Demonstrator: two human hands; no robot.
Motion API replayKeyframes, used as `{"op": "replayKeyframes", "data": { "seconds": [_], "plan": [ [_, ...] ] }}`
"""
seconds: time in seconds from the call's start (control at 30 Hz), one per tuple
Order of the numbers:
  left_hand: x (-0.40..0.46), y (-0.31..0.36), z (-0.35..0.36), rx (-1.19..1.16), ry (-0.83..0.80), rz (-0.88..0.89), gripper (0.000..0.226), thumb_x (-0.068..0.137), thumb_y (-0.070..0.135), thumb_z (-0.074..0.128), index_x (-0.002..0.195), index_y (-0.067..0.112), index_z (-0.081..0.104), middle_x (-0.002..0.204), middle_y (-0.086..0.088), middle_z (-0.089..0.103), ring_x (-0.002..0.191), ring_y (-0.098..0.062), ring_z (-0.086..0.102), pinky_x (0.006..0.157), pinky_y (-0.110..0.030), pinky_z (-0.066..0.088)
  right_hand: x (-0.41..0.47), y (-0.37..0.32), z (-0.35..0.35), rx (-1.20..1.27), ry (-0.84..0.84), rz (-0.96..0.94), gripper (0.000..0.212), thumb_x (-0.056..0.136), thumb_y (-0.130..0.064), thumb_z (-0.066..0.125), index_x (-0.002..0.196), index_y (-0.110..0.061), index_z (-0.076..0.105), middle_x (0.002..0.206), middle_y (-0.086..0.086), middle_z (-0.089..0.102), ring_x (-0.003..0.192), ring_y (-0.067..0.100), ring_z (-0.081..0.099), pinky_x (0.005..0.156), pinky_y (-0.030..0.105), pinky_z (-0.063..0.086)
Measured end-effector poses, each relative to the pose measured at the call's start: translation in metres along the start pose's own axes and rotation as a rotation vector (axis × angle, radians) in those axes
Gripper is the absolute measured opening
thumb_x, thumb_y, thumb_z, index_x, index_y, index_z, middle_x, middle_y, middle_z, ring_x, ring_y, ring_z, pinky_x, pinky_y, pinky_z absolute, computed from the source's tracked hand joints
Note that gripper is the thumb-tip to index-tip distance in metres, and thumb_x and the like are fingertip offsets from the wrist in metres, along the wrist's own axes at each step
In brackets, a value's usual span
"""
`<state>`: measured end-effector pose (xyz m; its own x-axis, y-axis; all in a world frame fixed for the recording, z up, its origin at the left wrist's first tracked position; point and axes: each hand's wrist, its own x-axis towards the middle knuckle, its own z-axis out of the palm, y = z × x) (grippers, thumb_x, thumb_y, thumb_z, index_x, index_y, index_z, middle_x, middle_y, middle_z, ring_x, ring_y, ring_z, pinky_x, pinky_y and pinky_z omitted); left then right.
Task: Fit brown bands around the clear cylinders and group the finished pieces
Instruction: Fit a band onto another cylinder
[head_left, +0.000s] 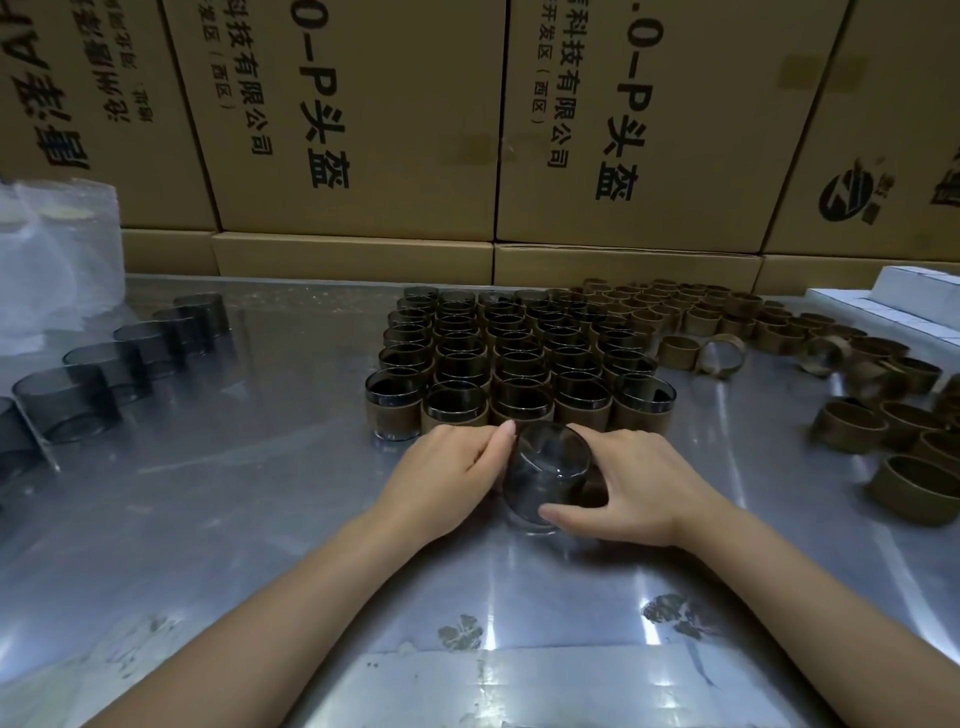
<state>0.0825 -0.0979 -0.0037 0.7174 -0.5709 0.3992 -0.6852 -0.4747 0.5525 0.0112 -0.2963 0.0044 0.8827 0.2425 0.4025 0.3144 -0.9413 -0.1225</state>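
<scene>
Clear cylinder (545, 470) gripped between my left hand (447, 475) and right hand (631, 491) on the table (260, 519), just before the finished block (514, 358); five front pieces, each empty.

A small factory or packing workshop is suggested: printed cardboard cartons (358, 119) are stacked along the far edge of a metal surface (260, 519), where banded cylinders (514, 353) are massed in rows.
</scene>
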Motion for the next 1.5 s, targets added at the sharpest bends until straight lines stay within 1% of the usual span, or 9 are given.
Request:
{"op": "replayKeyframes", "data": {
  "seconds": [0.2,0.3,0.43,0.53,0.6,0.8,1.0,1.23,1.5],
  "plan": [
    [0.002,-0.004,0.002,0.019,-0.129,0.051,0.043,0.101,0.035,0.034,0.068,0.017,0.055,0.072,0.001,0.06,0.072,-0.015,0.057,0.074,-0.047,0.047,-0.004,0.012,-0.002,-0.053,-0.074,0.066,0.069,0.062,-0.094,0.029,0.101,-0.041,0.05,0.075,-0.017,0.059,0.066,0.002,0.051,0.057,0.018,0.033],
    [0.003,-0.006,0.002,-0.019,-0.147,0.065,0.034,0.098,0.031,0.043,0.066,0.036,0.053,0.071,0.009,0.061,0.071,-0.009,0.057,0.07,-0.041,0.049,-0.004,0.016,-0.005,0.058,-0.027,0.091,0.074,0.06,-0.098,0.019,0.082,-0.034,0.048,0.069,-0.011,0.057,0.065,0.004,0.052,0.055,0.024,0.035],
    [0.003,-0.008,0.002,-0.036,-0.149,0.053,0.024,0.096,0.029,0.051,0.078,0.045,0.056,0.07,0.02,0.059,0.068,-0.002,0.055,0.068,-0.032,0.048,-0.002,0.029,-0.007,0.61,0.414,0.217,0.073,0.078,-0.085,0.027,0.073,-0.019,0.057,0.055,-0.009,0.048,0.051,0.006,0.041,0.054,0.034,0.032],
    [0.005,-0.008,0.003,-0.053,-0.14,0.031,0.016,0.095,0.028,0.052,0.091,0.037,0.065,0.069,0.02,0.061,0.067,-0.001,0.055,0.066,-0.03,0.048,-0.002,0.048,-0.008,0.588,0.704,0.478,0.058,0.091,-0.068,0.03,0.069,-0.022,0.058,0.05,-0.006,0.046,0.049,0.008,0.043,0.052,0.032,0.031],
    [0.006,-0.008,0.003,-0.053,-0.14,0.032,0.017,0.095,0.027,0.052,0.09,0.039,0.063,0.068,0.019,0.061,0.067,-0.002,0.057,0.065,-0.031,0.048,-0.002,0.068,-0.007,0.467,0.758,0.628,0.047,0.099,-0.05,0.032,0.076,-0.019,0.058,0.062,-0.005,0.053,0.062,0.008,0.052,0.056,0.032,0.033],
    [0.006,-0.006,0.002,-0.037,-0.148,0.046,0.027,0.096,0.027,0.052,0.079,0.048,0.055,0.063,0.023,0.061,0.061,-0.002,0.056,0.062,-0.03,0.047,0.004,0.12,0.001,0.191,0.499,0.967,0.037,0.103,-0.026,0.029,0.121,-0.005,0.053,0.126,0.018,0.051,0.119,0.034,0.045,0.095,0.043,0.037],
    [0.006,-0.005,0.003,-0.011,-0.117,0.046,0.027,0.094,0.026,0.052,0.078,0.048,0.056,0.066,0.019,0.061,0.061,-0.007,0.058,0.063,-0.039,0.05,0.025,0.138,0.006,-0.037,0.246,0.98,0.039,0.102,-0.023,0.03,0.133,-0.009,0.047,0.141,0.015,0.042,0.128,0.033,0.033,0.1,0.044,0.033],
    [0.007,-0.006,0.005,0.015,-0.08,0.016,0.022,0.093,0.029,0.054,0.078,0.044,0.059,0.063,0.017,0.06,0.06,-0.005,0.056,0.059,-0.031,0.046,0.039,0.15,0.007,-0.183,0.081,1.049,0.047,0.1,-0.032,0.025,0.135,-0.017,0.051,0.15,0.01,0.033,0.135,0.031,0.023,0.108,0.045,0.022],
    [0.009,-0.006,0.006,0.051,-0.1,0.009,0.028,0.093,0.03,0.054,0.071,0.049,0.054,0.061,0.019,0.057,0.059,-0.005,0.052,0.056,-0.03,0.041,0.045,0.164,0.007,-0.131,-0.06,1.08,0.054,0.102,-0.04,0.021,0.146,-0.013,0.036,0.158,0.008,0.02,0.145,0.029,0.005,0.116,0.053,0.008]
  ]
}}
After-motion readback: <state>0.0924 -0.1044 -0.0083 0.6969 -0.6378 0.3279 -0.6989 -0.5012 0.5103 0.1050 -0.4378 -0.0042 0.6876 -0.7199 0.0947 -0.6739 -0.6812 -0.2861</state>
